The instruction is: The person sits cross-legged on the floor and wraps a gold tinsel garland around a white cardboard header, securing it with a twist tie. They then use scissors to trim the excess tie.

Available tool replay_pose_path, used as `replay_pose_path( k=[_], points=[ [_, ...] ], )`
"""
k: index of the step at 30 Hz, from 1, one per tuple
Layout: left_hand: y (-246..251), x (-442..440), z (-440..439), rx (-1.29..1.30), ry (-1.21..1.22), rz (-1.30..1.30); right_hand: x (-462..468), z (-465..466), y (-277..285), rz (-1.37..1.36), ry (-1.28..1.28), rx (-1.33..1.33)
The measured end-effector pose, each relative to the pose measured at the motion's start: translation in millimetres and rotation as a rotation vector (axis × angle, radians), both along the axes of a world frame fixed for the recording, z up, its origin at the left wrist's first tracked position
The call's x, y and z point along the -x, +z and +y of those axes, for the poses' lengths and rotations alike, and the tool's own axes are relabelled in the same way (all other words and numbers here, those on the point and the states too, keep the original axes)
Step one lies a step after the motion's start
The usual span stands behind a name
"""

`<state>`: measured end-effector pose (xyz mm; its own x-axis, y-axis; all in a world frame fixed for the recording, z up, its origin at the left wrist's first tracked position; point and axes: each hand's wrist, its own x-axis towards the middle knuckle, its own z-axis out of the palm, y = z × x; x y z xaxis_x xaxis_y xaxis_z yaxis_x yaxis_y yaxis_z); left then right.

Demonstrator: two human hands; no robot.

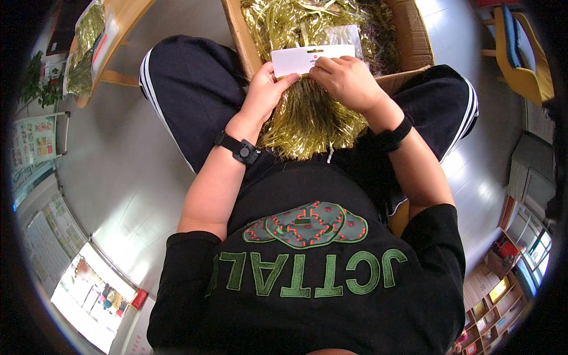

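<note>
Gold tinsel (315, 120) hangs below a white header card (290, 62) that has a slot and some print. My left hand (266, 91) pinches the card's lower left edge where it meets the tinsel's top band, thumb in front. My right hand (346, 80) grips the same edge further right, its fingers curled over the card. The tinsel's loose ends spread above my lap. Just beyond my hands, more gold tinsel (275, 22) fills an open cardboard box (412, 35), with a clear plastic piece (344, 35) lying on it.
At the upper left, packaged gold tinsel (82, 75) lies on a wooden table (120, 26). My bent knees flank the box. A yellow chair (532, 66) with a blue cushion stands at the upper right, and a wooden shelf unit (497, 306) is at the lower right.
</note>
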<state>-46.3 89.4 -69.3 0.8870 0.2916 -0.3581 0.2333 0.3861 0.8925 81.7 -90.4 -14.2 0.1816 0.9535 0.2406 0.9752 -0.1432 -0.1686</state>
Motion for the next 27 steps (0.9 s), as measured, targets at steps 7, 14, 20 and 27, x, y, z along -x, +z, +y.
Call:
replay_pose_path(
  k=[7,14,20,27],
  points=[
    [0.6,-0.9,-0.6,0.036,0.006,0.005,12.3,-17.3,-3.0,0.005,0.1,0.162],
    [-3.2,-0.5,-0.2,0.048,0.009,-0.012,49.8,-41.1,6.8,0.514,0.228,0.676],
    [-0.3,-1.8,-0.4,0.032,0.005,-0.012,28.9,-50.0,52.8,0.412,-0.231,0.748],
    [1.5,-0.6,1.1,0.035,-0.002,0.028,33.7,-4.6,34.2,0.357,-0.427,0.141]
  ],
)
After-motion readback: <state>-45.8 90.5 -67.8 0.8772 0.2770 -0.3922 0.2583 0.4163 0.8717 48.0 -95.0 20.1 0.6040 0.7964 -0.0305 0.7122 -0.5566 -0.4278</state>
